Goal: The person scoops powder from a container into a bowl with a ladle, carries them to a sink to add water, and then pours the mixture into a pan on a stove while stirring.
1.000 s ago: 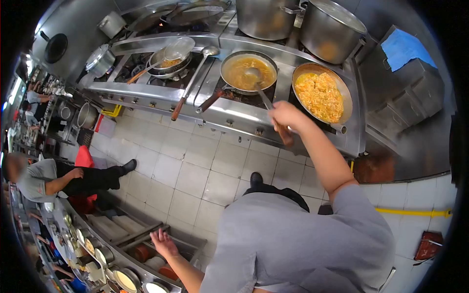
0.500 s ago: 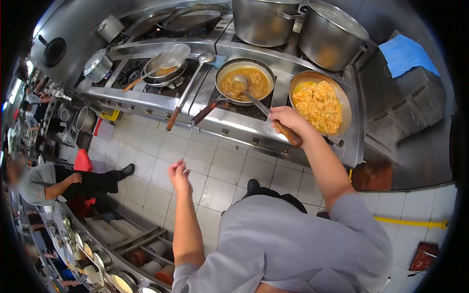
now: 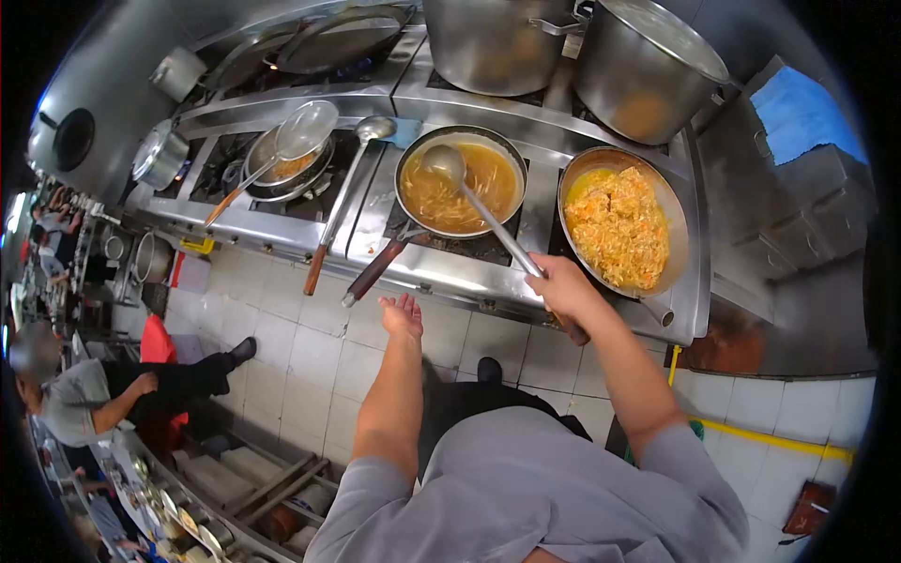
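Observation:
My right hand [image 3: 563, 286] is wrapped round the handle of a long ladle [image 3: 497, 228], whose bowl rests in a pan of brown broth with pale strips [image 3: 465, 192]. My left hand [image 3: 403, 314] is palm up with fingers apart, holding nothing, just below and to the right of that pan's dark wooden handle [image 3: 375, 272]. To the right, a second pan [image 3: 678, 249] holds an orange and yellow shredded mixture [image 3: 619, 225]. Left of the broth pan, another ladle [image 3: 352, 178] lies across the stove top beside a blue cloth [image 3: 404, 132].
Two large pots [image 3: 497, 47] [image 3: 638, 70] stand behind the pans. At left, a strainer [image 3: 306, 129] sits over a pan on a burner. A blue cloth [image 3: 807, 108] lies on the right-hand unit. One person [image 3: 84, 399] is at the far left.
The ladle's bowl has shifted left within the broth pan. My left hand has moved up and right, closer to the pan's handle, and its palm has turned up. The view has shifted slightly.

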Available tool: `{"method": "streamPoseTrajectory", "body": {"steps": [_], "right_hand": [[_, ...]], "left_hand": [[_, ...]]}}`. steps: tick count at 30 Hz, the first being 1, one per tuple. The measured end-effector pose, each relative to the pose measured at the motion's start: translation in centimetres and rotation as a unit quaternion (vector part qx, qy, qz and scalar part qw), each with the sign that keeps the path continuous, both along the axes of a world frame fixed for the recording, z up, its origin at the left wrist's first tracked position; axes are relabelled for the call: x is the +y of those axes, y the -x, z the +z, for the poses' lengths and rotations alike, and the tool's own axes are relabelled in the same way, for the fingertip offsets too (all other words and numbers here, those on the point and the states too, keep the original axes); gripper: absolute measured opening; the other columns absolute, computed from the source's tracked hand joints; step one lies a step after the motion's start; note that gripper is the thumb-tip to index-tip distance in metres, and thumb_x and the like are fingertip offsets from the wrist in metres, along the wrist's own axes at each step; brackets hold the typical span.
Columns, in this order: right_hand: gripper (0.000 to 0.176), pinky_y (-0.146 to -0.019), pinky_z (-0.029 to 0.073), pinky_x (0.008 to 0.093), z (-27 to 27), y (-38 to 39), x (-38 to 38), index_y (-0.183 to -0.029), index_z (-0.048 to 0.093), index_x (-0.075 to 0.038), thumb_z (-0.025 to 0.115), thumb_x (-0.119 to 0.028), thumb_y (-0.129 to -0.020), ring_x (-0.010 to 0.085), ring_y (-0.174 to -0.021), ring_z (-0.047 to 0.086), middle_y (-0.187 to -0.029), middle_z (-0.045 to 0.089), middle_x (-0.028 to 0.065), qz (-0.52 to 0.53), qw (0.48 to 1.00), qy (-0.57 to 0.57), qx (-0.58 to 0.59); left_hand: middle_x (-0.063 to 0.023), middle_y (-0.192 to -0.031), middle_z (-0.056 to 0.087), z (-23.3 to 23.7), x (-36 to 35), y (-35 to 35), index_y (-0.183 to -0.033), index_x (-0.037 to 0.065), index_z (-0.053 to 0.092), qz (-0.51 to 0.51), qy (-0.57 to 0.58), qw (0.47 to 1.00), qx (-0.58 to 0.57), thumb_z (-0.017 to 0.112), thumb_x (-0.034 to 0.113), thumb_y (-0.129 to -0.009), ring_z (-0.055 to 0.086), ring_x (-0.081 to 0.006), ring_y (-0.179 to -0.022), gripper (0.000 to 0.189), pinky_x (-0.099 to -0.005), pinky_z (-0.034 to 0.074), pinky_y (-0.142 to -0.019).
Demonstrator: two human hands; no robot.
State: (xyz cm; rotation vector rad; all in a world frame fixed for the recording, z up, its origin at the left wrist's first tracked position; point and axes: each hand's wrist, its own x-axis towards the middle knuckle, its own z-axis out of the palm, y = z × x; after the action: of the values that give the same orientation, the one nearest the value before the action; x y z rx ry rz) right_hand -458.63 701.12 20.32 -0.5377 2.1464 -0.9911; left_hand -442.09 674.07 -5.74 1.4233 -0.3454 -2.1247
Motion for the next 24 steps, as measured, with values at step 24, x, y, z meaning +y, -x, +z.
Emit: {"method": "streamPoseTrajectory", "body": {"steps": [24], "right_hand": [[0.056, -0.068, 0.054, 0.0382, 1.7, -8.7, -1.5, -0.141, 0.054, -0.006, 0.068, -0.014, -0.087, 0.0322, -0.074, 0.068, -0.088, 0.068, 0.0202, -0.123, 0.925, -0.167, 0.317]], "left_hand": [[-0.0094, -0.104, 0.061, -13.3, -2.6, 4.7, -0.115, 0.005, 0.059, -0.087, -0.150, 0.984, 0.038, 0.043, 0.014, -0.104, 0.061, -0.0223, -0.090, 0.021, -0.0340, 0.060, -0.077]]}}
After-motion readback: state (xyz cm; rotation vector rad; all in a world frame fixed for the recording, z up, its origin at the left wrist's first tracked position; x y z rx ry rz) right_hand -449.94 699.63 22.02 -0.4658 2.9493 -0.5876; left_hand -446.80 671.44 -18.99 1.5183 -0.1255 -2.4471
